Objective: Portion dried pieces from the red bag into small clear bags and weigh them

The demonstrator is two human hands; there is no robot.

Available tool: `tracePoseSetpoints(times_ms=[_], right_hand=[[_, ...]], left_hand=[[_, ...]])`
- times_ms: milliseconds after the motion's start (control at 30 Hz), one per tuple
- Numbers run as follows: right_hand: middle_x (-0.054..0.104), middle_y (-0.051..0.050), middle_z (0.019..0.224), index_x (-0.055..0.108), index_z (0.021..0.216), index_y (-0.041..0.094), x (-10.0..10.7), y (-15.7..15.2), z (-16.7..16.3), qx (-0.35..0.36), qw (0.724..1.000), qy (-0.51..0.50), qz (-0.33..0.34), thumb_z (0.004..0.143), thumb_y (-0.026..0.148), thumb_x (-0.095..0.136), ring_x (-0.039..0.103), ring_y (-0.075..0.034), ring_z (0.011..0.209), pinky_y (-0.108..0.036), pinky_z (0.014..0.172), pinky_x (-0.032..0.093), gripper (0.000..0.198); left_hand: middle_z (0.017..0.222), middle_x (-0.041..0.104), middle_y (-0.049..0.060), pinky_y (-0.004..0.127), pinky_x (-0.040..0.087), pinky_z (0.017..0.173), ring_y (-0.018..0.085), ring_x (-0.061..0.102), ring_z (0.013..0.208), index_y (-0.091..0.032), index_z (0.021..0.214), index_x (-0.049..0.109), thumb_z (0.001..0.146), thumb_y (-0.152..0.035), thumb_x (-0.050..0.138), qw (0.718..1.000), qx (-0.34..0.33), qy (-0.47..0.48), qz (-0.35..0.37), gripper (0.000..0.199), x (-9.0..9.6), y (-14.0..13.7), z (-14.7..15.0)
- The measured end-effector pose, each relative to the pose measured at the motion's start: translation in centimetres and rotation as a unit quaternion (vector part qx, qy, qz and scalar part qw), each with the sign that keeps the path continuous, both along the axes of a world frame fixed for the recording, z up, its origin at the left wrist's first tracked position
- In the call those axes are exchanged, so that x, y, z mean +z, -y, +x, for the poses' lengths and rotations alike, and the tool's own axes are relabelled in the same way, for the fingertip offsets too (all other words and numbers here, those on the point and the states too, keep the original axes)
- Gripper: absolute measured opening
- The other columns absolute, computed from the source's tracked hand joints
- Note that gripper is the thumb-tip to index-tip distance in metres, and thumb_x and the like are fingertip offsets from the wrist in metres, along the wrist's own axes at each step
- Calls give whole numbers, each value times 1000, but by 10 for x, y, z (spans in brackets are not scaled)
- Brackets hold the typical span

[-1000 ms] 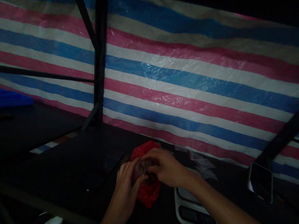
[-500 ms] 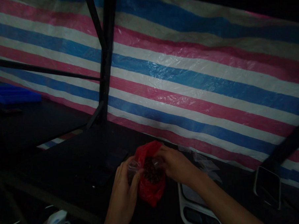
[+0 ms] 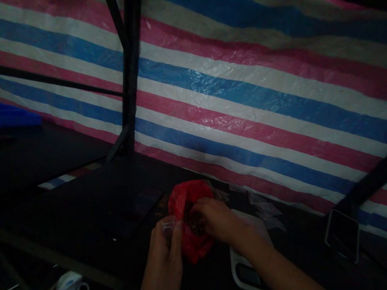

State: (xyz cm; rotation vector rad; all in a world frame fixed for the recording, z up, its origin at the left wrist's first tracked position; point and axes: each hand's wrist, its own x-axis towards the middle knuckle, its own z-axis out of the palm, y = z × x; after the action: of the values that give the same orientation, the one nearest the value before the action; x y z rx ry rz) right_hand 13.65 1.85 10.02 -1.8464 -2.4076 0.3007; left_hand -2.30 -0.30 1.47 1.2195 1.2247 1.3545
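Observation:
A red plastic bag (image 3: 195, 247) sits on the black table with its mouth open, holding small dark pieces (image 3: 195, 222) whose kind is too dim to tell. On its left side, my left hand (image 3: 166, 244) is closed, with a clear plastic bag (image 3: 168, 225) between thumb and fingers and the thumb against the red rim. My right hand (image 3: 212, 219) reaches into the mouth from the right, fingers drawn together among the dark pieces; what they pinch is hidden. Beneath my right forearm lies a pale digital scale (image 3: 237, 273), partly covered.
Clear plastic bags (image 3: 267, 212) lie behind the scale. A phone (image 3: 343, 236) leans at the right. A dark flat object (image 3: 135, 211) rests left of the red bag. A blue tray (image 3: 12, 115) stands far left. Striped sheeting (image 3: 243, 104) and a black post (image 3: 131, 79) rise behind.
My right hand has moved from the red bag's right rim and the clear plastic there down into its mouth. My left hand stays at the left side. The view has shifted slightly.

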Motion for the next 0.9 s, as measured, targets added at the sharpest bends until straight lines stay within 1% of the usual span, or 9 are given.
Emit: tracePoseSetpoints(times_ms=[100,200,333,400,533,667,767,833,900], right_hand=[[81,-6,119,79,116,22,-11,-2,2,-10,998,-68,-6,77,-1,67,75,-21,111,-27,95,52,47],[82,-4,120,79,118,23,-23,-4,3,-38,991,-129,-3,77,2,70,75,-21,113,-27,96,53,47],[82,-6,118,79,119,22,-32,-3,0,-84,980,-181,-1,78,4,70,77,-22,108,-29,94,55,46],[82,-7,118,79,120,21,-34,-3,-1,-98,975,-199,0,78,4,69,76,-23,108,-31,95,55,46],[81,-7,121,80,117,21,-37,-5,-3,-91,969,-230,2,76,-1,66,74,-24,114,-33,101,53,48],[82,-6,118,79,117,22,-40,-12,0,-97,956,-278,-6,77,1,66,75,-24,111,-36,102,54,47],[82,-6,117,78,117,20,-42,-17,3,-107,942,-319,-23,80,5,65,76,-23,108,-37,99,57,42],[82,-6,118,78,116,20,-42,-20,6,-107,933,-342,-31,82,7,66,76,-23,111,-37,101,56,39],[81,-7,120,78,116,20,-41,-22,9,-104,925,-364,-33,82,8,65,75,-23,113,-39,104,56,39]], left_hand=[[103,74,11,48,62,88,31,72,95,-23,107,68,76,-90,54,999,0,38,-35,75,8,-5,-5],[95,75,8,42,62,81,29,72,90,-23,104,68,70,-94,57,997,1,61,-48,79,10,-10,-10],[92,76,6,41,60,84,28,72,90,-23,100,70,66,-96,58,997,2,58,-58,81,11,-15,-14],[92,76,6,40,60,82,28,71,91,-22,101,70,63,-97,59,996,-1,63,-69,84,13,-16,-14],[95,76,6,38,60,78,28,71,90,-22,105,70,56,-99,62,991,-9,94,-98,91,19,-17,-12],[100,76,7,39,60,83,28,72,93,-21,109,68,58,-97,63,989,-4,108,-101,92,15,-19,-14],[102,75,7,40,59,85,28,72,96,-21,111,67,66,-94,61,990,-4,103,-91,85,10,-20,-18],[101,75,6,41,59,84,29,72,96,-22,112,66,72,-91,59,991,2,97,-88,80,6,-21,-22],[102,74,7,43,59,86,30,71,98,-23,114,65,75,-90,57,993,24,83,-75,77,3,-22,-25]])
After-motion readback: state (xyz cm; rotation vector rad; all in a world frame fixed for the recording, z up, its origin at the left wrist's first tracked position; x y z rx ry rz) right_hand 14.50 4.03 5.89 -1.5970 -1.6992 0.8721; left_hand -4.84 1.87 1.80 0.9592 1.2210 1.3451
